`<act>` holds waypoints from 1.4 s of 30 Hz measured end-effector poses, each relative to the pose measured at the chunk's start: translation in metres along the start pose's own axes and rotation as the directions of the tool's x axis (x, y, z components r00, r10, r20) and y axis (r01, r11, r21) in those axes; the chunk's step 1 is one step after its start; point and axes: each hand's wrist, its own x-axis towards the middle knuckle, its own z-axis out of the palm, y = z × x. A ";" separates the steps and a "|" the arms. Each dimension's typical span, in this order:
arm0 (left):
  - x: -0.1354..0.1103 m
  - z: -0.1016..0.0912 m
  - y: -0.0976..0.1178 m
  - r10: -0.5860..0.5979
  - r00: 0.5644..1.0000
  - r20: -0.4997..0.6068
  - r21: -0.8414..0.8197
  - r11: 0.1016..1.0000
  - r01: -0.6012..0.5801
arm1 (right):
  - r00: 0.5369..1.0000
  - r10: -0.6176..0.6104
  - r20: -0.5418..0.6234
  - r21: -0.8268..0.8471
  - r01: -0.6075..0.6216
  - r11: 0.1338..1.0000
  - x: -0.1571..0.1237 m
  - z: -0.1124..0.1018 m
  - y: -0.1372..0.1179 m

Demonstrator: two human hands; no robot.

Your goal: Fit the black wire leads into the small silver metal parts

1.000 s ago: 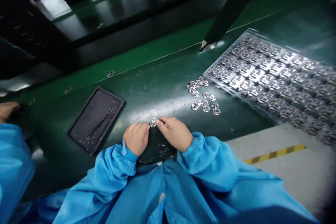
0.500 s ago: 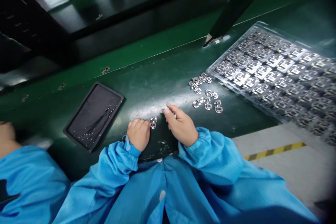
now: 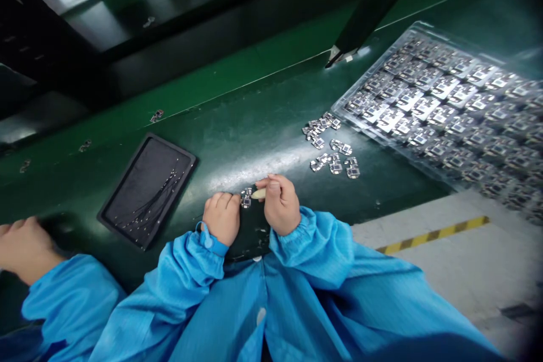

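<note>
Logged from my remote station: left hand [image 3: 221, 218], fingers resting unclamped against a small metal part [image 3: 246, 198] on the green bench [image 3: 254, 130]; right hand [image 3: 280, 203] pinching a pale stick [image 3: 258, 194] (tip just beside that part).

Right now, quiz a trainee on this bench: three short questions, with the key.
1. True or false: the black tray lies nearer the left hand than the right hand.
2. What does the right hand hold at its fingertips? A: a pale stubby object. B: a black wire. C: a strip of yellow tape.
3. Fill the gap: the loose metal parts lie beside a tray of clear ____.

Key: 1 true; 2 A; 3 plastic.
</note>
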 end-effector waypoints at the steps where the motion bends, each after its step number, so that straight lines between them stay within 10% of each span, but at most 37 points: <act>1: 0.000 0.000 0.000 0.000 1.000 0.005 0.008 1.000 0.000 | 1.000 -0.006 0.000 0.000 0.006 1.000 0.000 0.000 0.000; 19: 0.000 -0.004 0.003 -0.024 0.994 0.107 0.020 1.000 0.022 | 0.980 -0.177 0.093 -0.273 0.196 0.942 0.005 -0.002 -0.013; 24: -0.004 0.000 0.002 -0.031 0.995 0.098 0.021 0.999 0.029 | 0.853 -0.264 0.449 -0.385 0.452 0.805 0.015 0.009 -0.032; 28: -0.005 0.002 0.000 -0.007 0.999 0.039 0.034 0.999 0.005 | 0.802 -0.334 0.496 -0.379 0.546 0.748 0.019 0.017 -0.034; 33: -0.002 0.000 0.002 -0.011 1.000 0.027 -0.001 1.000 0.011 | 0.982 -0.035 0.185 -0.323 0.094 0.942 0.023 0.008 -0.022; 36: -0.001 0.000 0.004 -0.034 0.999 0.007 0.002 0.999 0.034 | 0.984 0.176 0.006 -0.091 -0.175 0.980 0.020 0.005 -0.013; 42: -0.001 0.001 0.004 -0.060 0.997 0.042 -0.019 0.998 0.061 | 0.984 0.162 -0.068 0.031 -0.161 0.987 0.009 0.006 -0.006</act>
